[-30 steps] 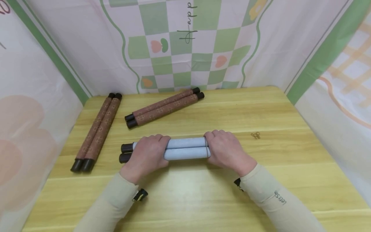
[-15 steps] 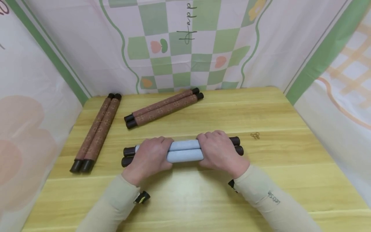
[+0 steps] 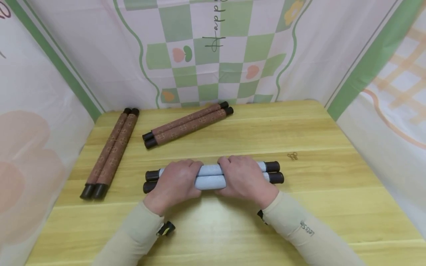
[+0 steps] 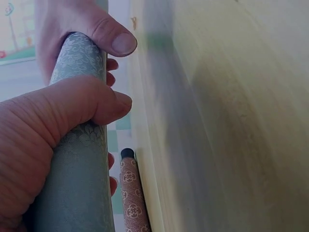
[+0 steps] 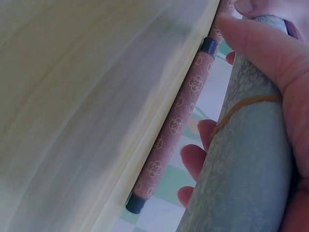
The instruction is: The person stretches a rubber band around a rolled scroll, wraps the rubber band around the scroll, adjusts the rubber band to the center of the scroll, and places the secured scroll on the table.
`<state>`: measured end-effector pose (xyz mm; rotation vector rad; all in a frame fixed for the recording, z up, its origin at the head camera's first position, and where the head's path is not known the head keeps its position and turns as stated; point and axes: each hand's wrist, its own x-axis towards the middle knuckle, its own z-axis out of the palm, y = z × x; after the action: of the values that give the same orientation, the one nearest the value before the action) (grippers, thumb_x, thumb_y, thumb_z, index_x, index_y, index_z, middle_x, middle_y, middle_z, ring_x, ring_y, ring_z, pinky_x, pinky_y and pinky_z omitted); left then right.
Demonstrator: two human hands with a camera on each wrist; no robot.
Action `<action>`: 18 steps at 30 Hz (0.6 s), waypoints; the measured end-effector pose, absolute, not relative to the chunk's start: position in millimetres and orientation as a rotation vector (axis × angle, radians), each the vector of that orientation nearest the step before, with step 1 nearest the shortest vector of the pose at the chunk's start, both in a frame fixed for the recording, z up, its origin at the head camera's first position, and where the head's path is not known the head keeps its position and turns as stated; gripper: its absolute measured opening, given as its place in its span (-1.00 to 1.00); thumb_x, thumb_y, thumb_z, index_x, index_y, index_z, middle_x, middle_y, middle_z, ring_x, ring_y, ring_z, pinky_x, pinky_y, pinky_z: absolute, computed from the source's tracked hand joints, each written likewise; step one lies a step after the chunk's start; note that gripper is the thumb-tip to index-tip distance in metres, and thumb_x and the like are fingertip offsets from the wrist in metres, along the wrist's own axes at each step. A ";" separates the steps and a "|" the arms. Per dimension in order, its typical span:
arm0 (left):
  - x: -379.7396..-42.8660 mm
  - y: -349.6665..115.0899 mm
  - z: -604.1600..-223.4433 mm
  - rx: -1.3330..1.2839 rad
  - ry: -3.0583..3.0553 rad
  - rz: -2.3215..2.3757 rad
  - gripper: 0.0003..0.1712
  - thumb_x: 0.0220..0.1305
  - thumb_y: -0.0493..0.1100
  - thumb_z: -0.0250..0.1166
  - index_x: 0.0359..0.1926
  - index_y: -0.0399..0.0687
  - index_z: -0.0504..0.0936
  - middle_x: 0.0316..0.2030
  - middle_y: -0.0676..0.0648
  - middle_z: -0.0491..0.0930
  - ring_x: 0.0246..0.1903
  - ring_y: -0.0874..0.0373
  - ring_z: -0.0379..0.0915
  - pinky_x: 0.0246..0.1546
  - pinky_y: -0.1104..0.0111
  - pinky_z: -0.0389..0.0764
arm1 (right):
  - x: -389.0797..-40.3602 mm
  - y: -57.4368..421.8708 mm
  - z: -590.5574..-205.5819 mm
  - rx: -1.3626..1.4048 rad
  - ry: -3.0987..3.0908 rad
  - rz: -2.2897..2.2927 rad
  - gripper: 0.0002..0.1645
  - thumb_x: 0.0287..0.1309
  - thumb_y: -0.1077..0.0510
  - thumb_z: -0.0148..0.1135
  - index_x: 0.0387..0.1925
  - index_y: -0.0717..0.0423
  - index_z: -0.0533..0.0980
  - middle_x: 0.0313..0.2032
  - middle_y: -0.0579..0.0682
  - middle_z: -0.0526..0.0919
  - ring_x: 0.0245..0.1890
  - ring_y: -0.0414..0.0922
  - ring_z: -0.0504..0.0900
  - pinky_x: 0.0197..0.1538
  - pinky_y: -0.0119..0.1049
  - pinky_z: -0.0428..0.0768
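Observation:
A light blue patterned hanging scroll [image 3: 210,182], rolled from both ends into two side-by-side rolls with dark end knobs, lies crosswise in front of me. My left hand [image 3: 176,183] grips it left of its middle, thumb on the near side and fingers over the far side. Right of the middle, my right hand [image 3: 245,180] grips the same scroll, with the dark knobs sticking out beyond it. A tan rubber band [image 5: 246,102] circles the scroll in the right wrist view, at the right hand; in the head view that hand hides it. Only a short blue stretch shows between both hands.
Two brown patterned scrolls with dark knobs lie on the wooden table [image 3: 332,207]: one scroll [image 3: 113,149] at the left, another scroll [image 3: 189,125] at the back. Some small rubber bands [image 3: 292,156] lie to the right. Printed curtains [image 3: 253,44] enclose the back and sides.
My right hand has moved left along the scroll, covering the rubber band and exposing the right-hand knobs. The left hand and scroll have shifted slightly right and towards me.

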<state>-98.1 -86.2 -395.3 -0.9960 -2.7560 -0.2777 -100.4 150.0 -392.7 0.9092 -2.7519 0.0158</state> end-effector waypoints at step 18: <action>-101.4 -92.6 -392.9 -0.954 -2.788 -0.222 -0.43 -0.16 -0.03 0.57 -0.06 -0.06 0.64 -0.28 -0.03 0.70 -0.33 0.11 0.62 -0.34 0.18 0.67 | -104.2 180.8 -385.2 0.824 -2.985 0.008 -0.22 -0.22 -0.15 0.66 0.01 0.10 0.52 -0.19 0.04 0.68 -0.14 0.01 0.68 0.12 0.07 0.63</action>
<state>-101.4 -92.6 -392.9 -0.9541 -2.7881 -0.2216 -104.2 180.8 -385.2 0.8237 -2.9851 0.0081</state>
